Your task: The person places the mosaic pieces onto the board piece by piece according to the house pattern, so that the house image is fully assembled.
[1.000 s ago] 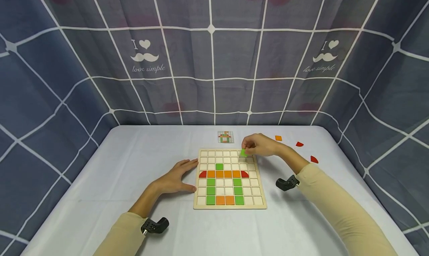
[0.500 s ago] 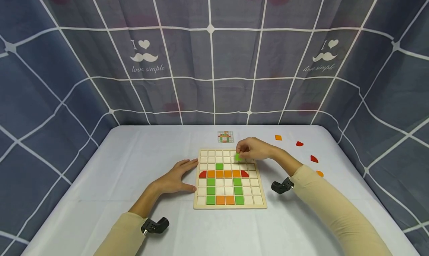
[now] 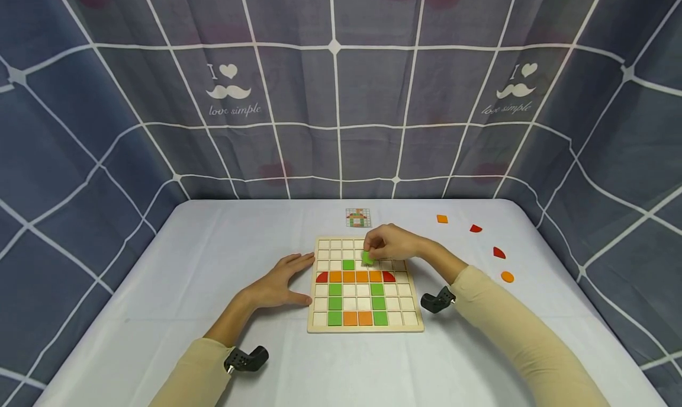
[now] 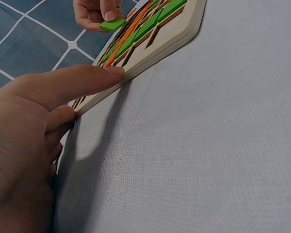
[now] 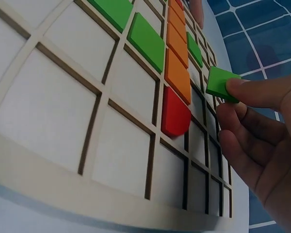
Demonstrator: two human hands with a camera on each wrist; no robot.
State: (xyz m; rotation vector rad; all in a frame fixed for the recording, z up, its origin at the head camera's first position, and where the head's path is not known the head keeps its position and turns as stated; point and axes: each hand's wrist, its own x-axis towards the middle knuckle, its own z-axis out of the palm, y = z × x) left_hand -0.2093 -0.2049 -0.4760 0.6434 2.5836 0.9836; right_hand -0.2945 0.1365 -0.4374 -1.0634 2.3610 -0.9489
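Note:
A wooden grid board [image 3: 410, 322] lies on the white table, some of its cells filled with green, orange and red tiles. My right hand [image 3: 393, 242] pinches a green square tile [image 5: 221, 83] between thumb and fingers, held just above the upper part of the board. To the left of that tile, one green tile [image 3: 348, 265] sits in a cell over the orange row [image 3: 348, 276]. My left hand [image 3: 278, 282] lies along the board's left edge, fingers extended, its thumb [image 4: 82, 83] touching the rim.
A small pattern card [image 3: 358, 217] lies behind the board. Loose at the right are an orange square tile [image 3: 442, 219], a red piece [image 3: 476, 228], another red piece [image 3: 499, 253] and an orange round piece [image 3: 508, 276]. A grid-patterned curtain [image 3: 341, 99] surrounds the table.
My right hand has moved left and toward me over the board, carrying the green tile from near the top right corner. The orange round piece has come out from behind the sleeve. My left hand stays put.

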